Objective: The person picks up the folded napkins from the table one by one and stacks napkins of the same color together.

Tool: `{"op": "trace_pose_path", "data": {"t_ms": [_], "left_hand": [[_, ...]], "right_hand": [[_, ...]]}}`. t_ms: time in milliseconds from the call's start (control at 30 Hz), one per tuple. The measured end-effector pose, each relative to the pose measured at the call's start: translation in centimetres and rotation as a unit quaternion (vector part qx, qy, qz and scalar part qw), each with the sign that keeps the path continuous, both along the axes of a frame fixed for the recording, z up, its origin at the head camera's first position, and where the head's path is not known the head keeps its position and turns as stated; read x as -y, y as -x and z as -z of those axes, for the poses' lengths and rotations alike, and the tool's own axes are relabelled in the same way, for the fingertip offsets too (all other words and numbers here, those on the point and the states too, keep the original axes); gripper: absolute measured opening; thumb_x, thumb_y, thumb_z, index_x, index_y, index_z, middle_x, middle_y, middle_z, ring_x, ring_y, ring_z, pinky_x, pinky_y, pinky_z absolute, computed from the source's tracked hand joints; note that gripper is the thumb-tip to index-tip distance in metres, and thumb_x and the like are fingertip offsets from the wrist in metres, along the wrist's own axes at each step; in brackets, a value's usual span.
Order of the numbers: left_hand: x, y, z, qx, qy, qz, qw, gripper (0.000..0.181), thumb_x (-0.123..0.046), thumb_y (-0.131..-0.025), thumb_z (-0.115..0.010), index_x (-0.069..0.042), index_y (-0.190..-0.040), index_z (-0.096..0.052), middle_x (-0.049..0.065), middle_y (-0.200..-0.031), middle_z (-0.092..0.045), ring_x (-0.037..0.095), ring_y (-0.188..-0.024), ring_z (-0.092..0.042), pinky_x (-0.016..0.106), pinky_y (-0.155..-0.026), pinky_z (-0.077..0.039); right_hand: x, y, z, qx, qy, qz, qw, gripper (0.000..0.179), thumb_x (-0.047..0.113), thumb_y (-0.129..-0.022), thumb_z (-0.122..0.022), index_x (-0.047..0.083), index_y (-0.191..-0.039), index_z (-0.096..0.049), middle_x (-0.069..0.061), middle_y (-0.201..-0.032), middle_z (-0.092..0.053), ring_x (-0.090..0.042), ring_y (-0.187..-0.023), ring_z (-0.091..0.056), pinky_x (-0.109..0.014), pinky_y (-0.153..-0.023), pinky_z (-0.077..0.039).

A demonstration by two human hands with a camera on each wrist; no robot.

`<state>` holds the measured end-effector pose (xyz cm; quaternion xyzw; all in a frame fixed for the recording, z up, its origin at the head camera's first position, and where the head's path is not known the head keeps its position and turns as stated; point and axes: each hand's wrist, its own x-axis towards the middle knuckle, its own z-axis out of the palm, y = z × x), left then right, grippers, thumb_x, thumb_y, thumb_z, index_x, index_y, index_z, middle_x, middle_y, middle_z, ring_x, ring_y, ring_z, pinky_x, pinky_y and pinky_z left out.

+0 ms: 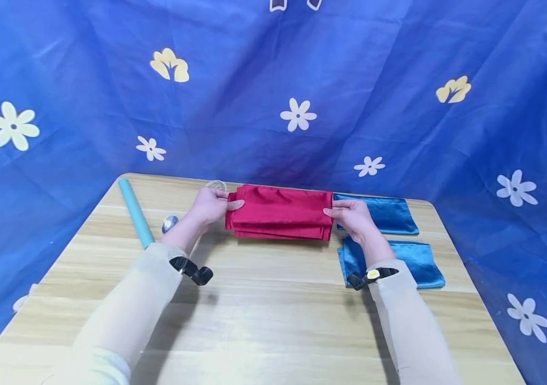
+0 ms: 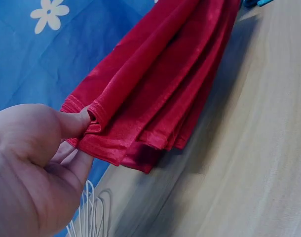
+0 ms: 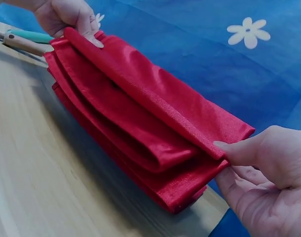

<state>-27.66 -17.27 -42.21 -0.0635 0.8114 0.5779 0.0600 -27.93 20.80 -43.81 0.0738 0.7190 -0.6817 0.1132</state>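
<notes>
A folded red satin cloth is stretched between the two hands near the back of the table. My left hand pinches its left end, thumb on top and fingers beneath. At the opposite end my right hand grips the cloth's edge between thumb and fingers. Several loose layers of the red cloth hang below the upper fold in the right wrist view. In the left wrist view, the table shows beneath the lower edges of the layers, with a shadow there.
Two folded blue cloths, a back one and a front one, lie on the right, partly behind my right hand and wrist. A teal stick lies at the left. A shiny round metal piece and a wire whisk are near my left hand.
</notes>
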Motion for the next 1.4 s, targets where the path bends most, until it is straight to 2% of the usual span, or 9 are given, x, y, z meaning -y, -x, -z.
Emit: {"op": "trace_pose_path", "data": {"t_ms": [233,367,467,600,767,933,1033,1200,1400], "left_hand": [[-0.4,0.4,0.1,-0.006,-0.016,-0.002,0.9999,0.043,-0.017,-0.091,-0.087,0.01,-0.121,-0.071,0.017,-0.126,-0.06,0.026,-0.119,-0.054,0.035,-0.103,-0.047],[-0.4,0.9,0.4,-0.014,-0.017,-0.007,0.9997,0.034,-0.015,-0.09,-0.087,0.008,-0.112,-0.074,0.012,-0.113,-0.063,0.021,-0.107,-0.057,0.028,-0.09,-0.049],[-0.4,1.3,0.8,-0.023,-0.011,-0.014,0.9996,0.029,-0.014,-0.09,-0.088,0.007,-0.103,-0.073,0.007,-0.095,-0.061,0.017,-0.094,-0.054,0.025,-0.08,-0.048],[-0.2,1.7,1.2,-0.035,0.005,-0.014,0.9993,0.026,-0.015,-0.09,-0.088,0.005,-0.094,-0.072,0.004,-0.084,-0.058,0.016,-0.089,-0.05,0.027,-0.076,-0.043],[-0.4,2.6,1.4,-0.043,0.019,-0.017,0.9988,0.029,-0.015,-0.09,-0.088,0.008,-0.102,-0.075,0.005,-0.092,-0.063,0.014,-0.091,-0.056,0.024,-0.077,-0.048],[-1.0,3.5,1.9,-0.031,0.024,-0.019,0.9991,0.03,-0.015,-0.09,-0.088,0.007,-0.108,-0.077,0.003,-0.078,-0.065,0.013,-0.078,-0.055,0.022,-0.065,-0.046],[-1.3,3.9,2.0,-0.02,0.032,-0.027,0.9989,0.031,-0.017,-0.09,-0.088,0.003,-0.111,-0.078,0.006,-0.083,-0.07,0.015,-0.081,-0.058,0.022,-0.067,-0.047],[-1.8,4.2,2.0,-0.032,0.045,-0.053,0.9971,0.036,-0.019,-0.093,-0.086,0.003,-0.118,-0.073,0.018,-0.109,-0.073,0.023,-0.094,-0.068,0.022,-0.072,-0.055],[-2.2,4.3,2.3,-0.04,0.057,-0.025,0.9973,0.039,-0.015,-0.096,-0.082,0.008,-0.126,-0.07,0.023,-0.116,-0.071,0.025,-0.096,-0.069,0.025,-0.077,-0.057]], "right_hand": [[-0.3,0.5,0.6,-0.001,-0.005,0.003,1.0,0.047,0.005,-0.096,-0.079,-0.009,-0.138,-0.063,-0.02,-0.127,-0.071,-0.018,-0.106,-0.074,-0.029,-0.096,-0.057],[-0.3,0.7,0.6,-0.002,-0.015,0.005,0.9999,0.048,0.006,-0.095,-0.08,-0.007,-0.138,-0.063,-0.019,-0.131,-0.068,-0.019,-0.107,-0.072,-0.03,-0.098,-0.056],[-0.1,1.0,0.8,-0.009,-0.016,0.006,0.9998,0.048,0.007,-0.095,-0.081,-0.007,-0.138,-0.064,-0.02,-0.134,-0.065,-0.02,-0.108,-0.072,-0.031,-0.099,-0.056],[0.3,1.7,1.2,-0.013,-0.013,0.012,0.9998,0.047,0.004,-0.094,-0.081,-0.008,-0.136,-0.064,-0.021,-0.131,-0.066,-0.019,-0.104,-0.074,-0.033,-0.1,-0.056],[0.4,2.6,1.5,-0.016,-0.019,0.017,0.9996,0.046,0.003,-0.094,-0.079,-0.01,-0.135,-0.064,-0.023,-0.133,-0.066,-0.016,-0.101,-0.073,-0.035,-0.102,-0.055],[0.4,3.4,1.6,-0.011,-0.02,0.024,0.9994,0.044,0.002,-0.095,-0.079,-0.011,-0.134,-0.064,-0.021,-0.14,-0.061,-0.018,-0.102,-0.072,-0.035,-0.1,-0.056],[0.5,3.8,1.7,-0.009,-0.03,0.034,0.9989,0.043,0.004,-0.095,-0.079,-0.008,-0.134,-0.066,-0.02,-0.135,-0.064,-0.02,-0.103,-0.072,-0.034,-0.1,-0.056],[1.1,4.4,2.3,-0.034,-0.05,0.05,0.9969,0.042,0.009,-0.096,-0.081,-0.003,-0.133,-0.068,-0.018,-0.118,-0.07,-0.024,-0.106,-0.07,-0.035,-0.101,-0.056],[1.6,4.7,3.2,-0.049,-0.078,0.063,0.9938,0.036,0.01,-0.098,-0.079,-0.002,-0.131,-0.07,-0.018,-0.118,-0.072,-0.023,-0.104,-0.07,-0.031,-0.094,-0.058]]}}
